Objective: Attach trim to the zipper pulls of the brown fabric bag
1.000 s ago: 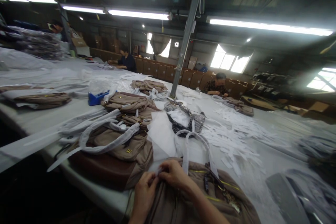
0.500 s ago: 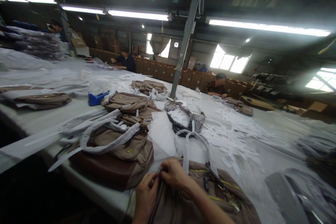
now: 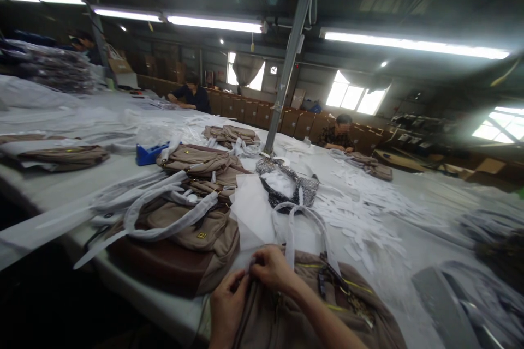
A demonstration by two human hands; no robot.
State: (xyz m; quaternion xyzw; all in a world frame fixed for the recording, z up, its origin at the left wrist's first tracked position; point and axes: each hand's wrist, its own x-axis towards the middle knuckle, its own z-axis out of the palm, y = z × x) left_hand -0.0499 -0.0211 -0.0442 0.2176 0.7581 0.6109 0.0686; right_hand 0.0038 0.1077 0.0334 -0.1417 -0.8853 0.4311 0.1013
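- Brown bag, one: lay at the bottom centre of the frame, its lower part cut off by the frame's edge. The outline sloped from bottom centre toward lower right; full long axis could not be told.
- Left hand, bare: set at the bag's left side, thumb and fingers curled close together, tips by the bag's upper left edge.
- Right hand, bare: fingertips bunched at that same edge, facing the left hand's; forearm crossed the bag toward the lower right.
- Grip: narrow on both hands — full closure, and anything pinched between the tips, hidden.
- Relation: the bag's bulk spread right and downward from the fingertips; the right hand lay over it, the left flanked it.
- White-wrapped handles: rose above the bag, right of the fingertips.
- Second bag: left of centre, beyond the left hand.
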